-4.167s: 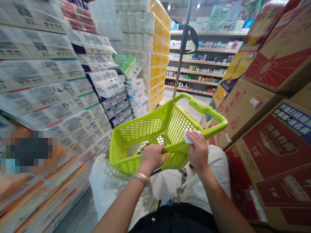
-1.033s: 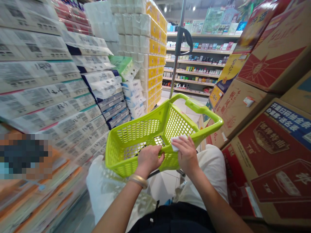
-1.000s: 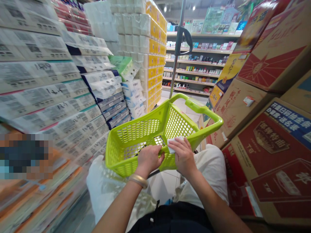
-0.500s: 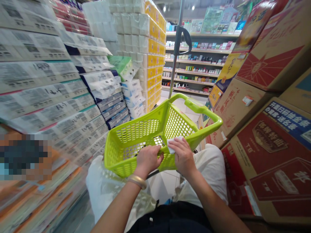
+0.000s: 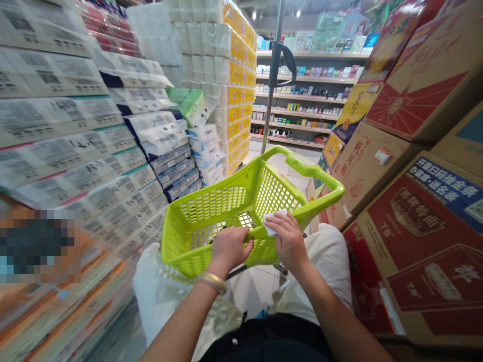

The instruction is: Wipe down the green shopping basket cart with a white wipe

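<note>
In the middle of the head view, between my knees, is a lime-green plastic shopping basket with perforated walls and a looped handle at its far right end. My left hand, below which a gold-coloured bangle sits on the wrist, is closed around the basket's near rim. My right hand presses a folded white cloth or tissue onto the same rim, a little to the right. Its fingers bend over the rim with the white piece under them. The basket's inside shows no goods.
Stacked paper packs rise on the left, with yellow-and-white tissue bundles behind. Cardboard cartons line the right side. A metal pole with a black grip stands behind the basket. Stocked shelves cross the back.
My right hand has slid slightly right along the rim with the white cloth or tissue. My left hand keeps its hold, and the basket stays practically in place.
</note>
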The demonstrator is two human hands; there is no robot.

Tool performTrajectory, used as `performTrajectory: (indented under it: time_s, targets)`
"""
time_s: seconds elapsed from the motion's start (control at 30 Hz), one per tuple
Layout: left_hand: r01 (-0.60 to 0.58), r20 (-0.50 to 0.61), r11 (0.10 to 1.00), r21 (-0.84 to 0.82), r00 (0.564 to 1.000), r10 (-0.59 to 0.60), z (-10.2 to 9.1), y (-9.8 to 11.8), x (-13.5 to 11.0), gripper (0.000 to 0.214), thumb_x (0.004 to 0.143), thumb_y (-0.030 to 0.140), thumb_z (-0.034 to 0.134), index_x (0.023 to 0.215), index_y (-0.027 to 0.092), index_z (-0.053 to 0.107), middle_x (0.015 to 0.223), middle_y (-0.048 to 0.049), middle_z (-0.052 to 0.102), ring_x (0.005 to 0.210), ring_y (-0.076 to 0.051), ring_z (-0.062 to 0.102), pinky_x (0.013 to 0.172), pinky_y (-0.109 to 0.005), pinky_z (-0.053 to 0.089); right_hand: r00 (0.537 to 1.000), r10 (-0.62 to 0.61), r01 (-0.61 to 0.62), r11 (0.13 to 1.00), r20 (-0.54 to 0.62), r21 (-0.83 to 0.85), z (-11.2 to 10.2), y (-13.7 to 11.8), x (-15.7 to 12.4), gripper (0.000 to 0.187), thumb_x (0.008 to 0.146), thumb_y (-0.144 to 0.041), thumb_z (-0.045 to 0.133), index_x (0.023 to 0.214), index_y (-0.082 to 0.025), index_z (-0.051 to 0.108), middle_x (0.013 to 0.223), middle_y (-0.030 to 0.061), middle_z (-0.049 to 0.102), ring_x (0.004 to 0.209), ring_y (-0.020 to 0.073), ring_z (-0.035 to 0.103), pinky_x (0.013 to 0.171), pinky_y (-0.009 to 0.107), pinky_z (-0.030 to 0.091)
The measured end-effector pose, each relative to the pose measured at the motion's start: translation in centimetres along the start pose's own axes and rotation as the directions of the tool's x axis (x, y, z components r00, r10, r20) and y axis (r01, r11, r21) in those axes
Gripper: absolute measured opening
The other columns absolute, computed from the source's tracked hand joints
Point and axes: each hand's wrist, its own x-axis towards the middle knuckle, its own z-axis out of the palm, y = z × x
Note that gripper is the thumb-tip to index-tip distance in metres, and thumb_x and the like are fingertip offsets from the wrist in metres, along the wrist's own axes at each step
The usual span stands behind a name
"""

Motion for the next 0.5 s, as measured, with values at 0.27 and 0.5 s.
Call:
performTrajectory:
  time_s: [0.27,0.5]
  targets:
    - [0.004,-0.001,1.000,0.007,1.000,-0.004,0.1,0.0,-0.1,0.028,0.088,0.042,0.046,0.096,0.024,0.066,0.084,-0.0069,0.070,0.083,-0.024,0.065,0.071,-0.032,0.043,0.958,0.137,-0.166,0.981,-0.253,-0.098,-2.4,3.4,1.3,0.044,0.081,-0.003,0.040,0.100,-0.024,0.073,0.106,0.0033,0.075,0.112,0.0223,0.063,0.114,0.049,0.031]
    - [-0.019,0.002,1.000,-0.015,1.000,0.019,0.0,0.1,-0.1,0.026,0.089,0.039,0.046,0.096,0.024,0.066,0.086,-0.0071,0.071,0.085,-0.023,0.065,0.072,-0.032,0.043,0.998,-0.032,0.029,0.998,0.048,0.053,2.1,-2.4,-0.7,0.041,0.084,-0.003,0.043,0.104,-0.025,0.072,0.109,0.0019,0.075,0.111,0.0180,0.063,0.111,0.039,0.038]
